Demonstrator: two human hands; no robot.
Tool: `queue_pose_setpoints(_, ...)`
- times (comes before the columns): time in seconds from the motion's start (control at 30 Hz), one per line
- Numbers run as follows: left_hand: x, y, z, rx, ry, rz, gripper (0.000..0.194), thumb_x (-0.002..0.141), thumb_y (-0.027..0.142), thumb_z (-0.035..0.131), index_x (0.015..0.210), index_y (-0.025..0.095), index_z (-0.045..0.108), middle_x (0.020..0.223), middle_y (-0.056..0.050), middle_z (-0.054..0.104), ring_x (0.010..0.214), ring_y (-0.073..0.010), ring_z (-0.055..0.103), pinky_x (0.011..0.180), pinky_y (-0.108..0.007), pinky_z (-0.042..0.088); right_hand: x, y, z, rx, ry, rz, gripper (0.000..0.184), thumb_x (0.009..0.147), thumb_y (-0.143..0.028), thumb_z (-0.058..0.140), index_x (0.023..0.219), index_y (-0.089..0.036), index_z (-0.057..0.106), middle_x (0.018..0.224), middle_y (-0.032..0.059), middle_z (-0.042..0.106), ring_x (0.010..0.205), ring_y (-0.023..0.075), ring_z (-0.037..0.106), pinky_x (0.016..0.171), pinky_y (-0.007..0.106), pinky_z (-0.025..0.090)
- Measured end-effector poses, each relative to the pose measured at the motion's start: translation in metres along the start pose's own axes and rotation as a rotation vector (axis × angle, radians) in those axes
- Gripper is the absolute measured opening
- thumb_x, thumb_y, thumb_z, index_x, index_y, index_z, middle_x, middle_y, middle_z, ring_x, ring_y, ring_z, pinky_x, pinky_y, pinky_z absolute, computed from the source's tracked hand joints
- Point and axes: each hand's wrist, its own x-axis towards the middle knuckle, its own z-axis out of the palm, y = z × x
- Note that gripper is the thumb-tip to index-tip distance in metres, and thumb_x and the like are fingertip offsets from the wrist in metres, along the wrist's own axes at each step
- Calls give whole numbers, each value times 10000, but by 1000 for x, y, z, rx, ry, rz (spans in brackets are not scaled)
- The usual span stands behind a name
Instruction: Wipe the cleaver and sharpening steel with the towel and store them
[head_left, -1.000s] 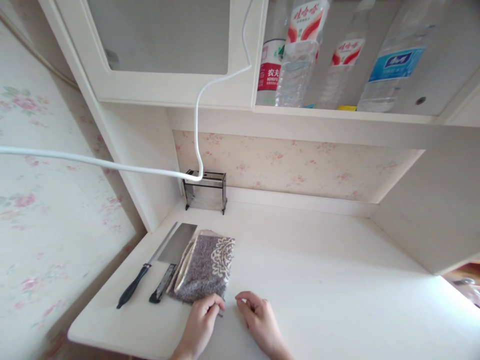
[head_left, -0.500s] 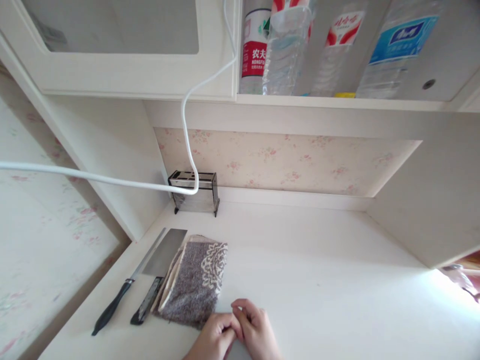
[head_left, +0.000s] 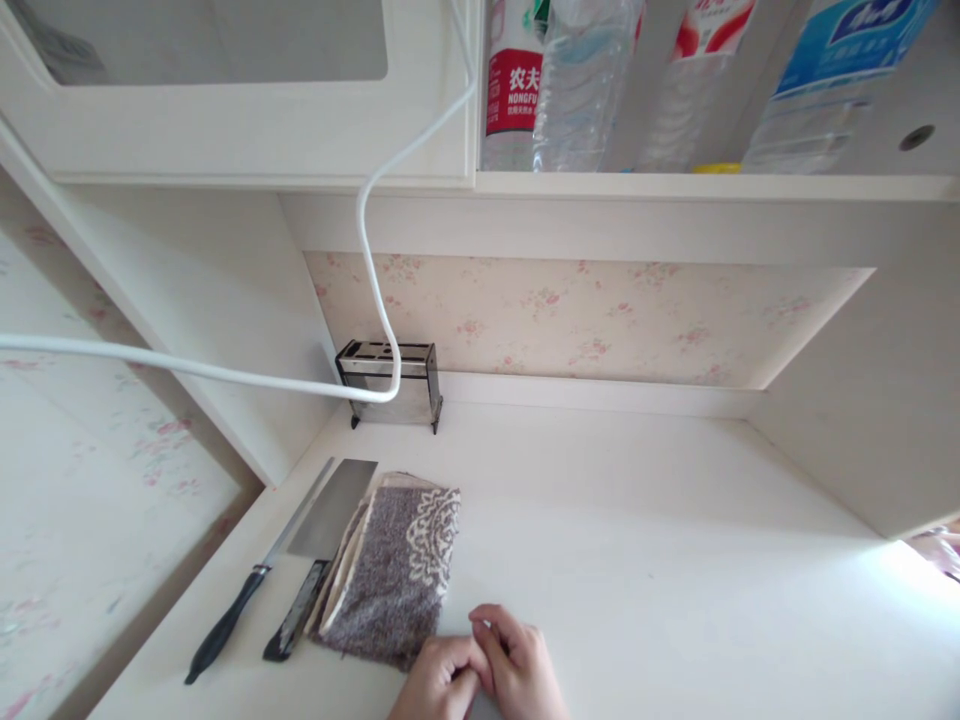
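Observation:
My left hand (head_left: 444,676) and my right hand (head_left: 516,662) rest together at the front of the counter, fingers curled and touching each other. Nothing shows in either one. Just beyond my left hand lies a folded grey-brown towel (head_left: 386,575) with a cream pattern. Left of it is a cleaver (head_left: 334,508) with a broad blade and black handle, its edge partly beside the towel. Farther left lies a honing steel (head_left: 231,622) with a black handle.
At the back left of the white counter (head_left: 615,520) stands a metal knife rack (head_left: 394,385). A white cable (head_left: 379,270) hangs across the view in front of it. Overhead, plastic bottles (head_left: 585,90) stand on an open shelf beside a cabinet door (head_left: 247,135).
The view has shifted slightly, so the shelf bottles sit higher in the picture. My hands stay clasped, and the things on the counter have not moved.

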Motion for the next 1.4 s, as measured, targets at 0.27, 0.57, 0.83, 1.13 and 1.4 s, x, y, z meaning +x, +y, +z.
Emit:
queue_pose_setpoints(0.27, -1, 2, -1, 18, 7, 2, 255, 733, 123, 442, 571, 187, 628, 531, 7, 545, 550, -139, 480, 652, -227, 387, -1, 0, 0, -10, -14, 27, 392, 907, -521, 451, 910, -199, 676, 623, 18, 632, 565, 146, 553, 541, 221, 394)
queue_pose_setpoints(0.57, -2, 2, -2, 70, 14, 11, 255, 745, 146, 452, 575, 199, 635, 580, -11, 613, 619, -164, 541, 667, -227, 393, -1, 1, 1, -23, 4, 4, 405, 903, -532, 448, 906, -202, 682, 622, 21, 638, 561, 152, 562, 539, 221, 411)
queue_pose_setpoints(0.83, -2, -2, -1, 89, 7, 34, 270, 736, 108, 428, 596, 190, 644, 618, -13, 649, 640, -159, 570, 657, -218, 389, -2, 0, 1, -4, -1, 15, 391, 908, -518, 450, 919, -201, 679, 633, 20, 644, 570, 151, 569, 550, 220, 409)
queue_pose_setpoints(1.13, -3, 2, -2, 98, 10, 39, 279, 750, 110, 427, 602, 187, 650, 644, -16, 673, 647, -158, 582, 660, -219, 392, -2, -3, 0, -6, -1, 20, 374, 914, -500, 449, 914, -207, 681, 660, 26, 660, 592, 157, 587, 567, 219, 421)
queue_pose_setpoints(1.4, -4, 2, -2, 104, 19, 48, 274, 759, 114, 434, 604, 188, 648, 660, -17, 684, 673, -159, 597, 674, -212, 398, -2, 0, 1, -9, 9, 8, 361, 913, -489, 454, 913, -208, 680, 663, 21, 658, 587, 152, 581, 561, 215, 418)
